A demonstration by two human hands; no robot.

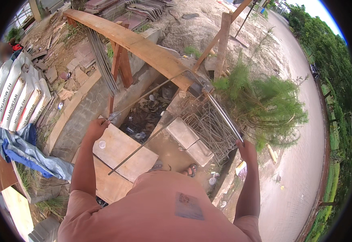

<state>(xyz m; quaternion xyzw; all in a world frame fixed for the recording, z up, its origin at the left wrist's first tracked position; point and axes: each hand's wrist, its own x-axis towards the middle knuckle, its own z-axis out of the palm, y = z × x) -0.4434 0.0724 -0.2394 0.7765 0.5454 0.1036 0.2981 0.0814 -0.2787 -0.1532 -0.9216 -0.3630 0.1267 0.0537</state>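
Note:
My left hand (98, 130) grips one end of a thin steel bar (144, 142) at the left. The bar runs up to a metal bending fitting (203, 84) at the end of a wooden plank (127, 42), turns sharply and comes back down toward the lower left. My right hand (246, 148) is closed around the lower end of a long silver pipe (221, 109), whose upper end meets the fitting. Beneath the pipe lies a pile of bent wire pieces (202, 133), beside pale slabs (188, 143). A wooden board (123, 151) lies below my left hand.
White sacks (18, 90) and a blue tarp (28, 153) sit at the left, near a partly hidden person (4, 52). A debris-filled pit (137, 127) opens before me. A bush (265, 105), wooden posts (224, 40) and a paved road (289, 181) are at the right.

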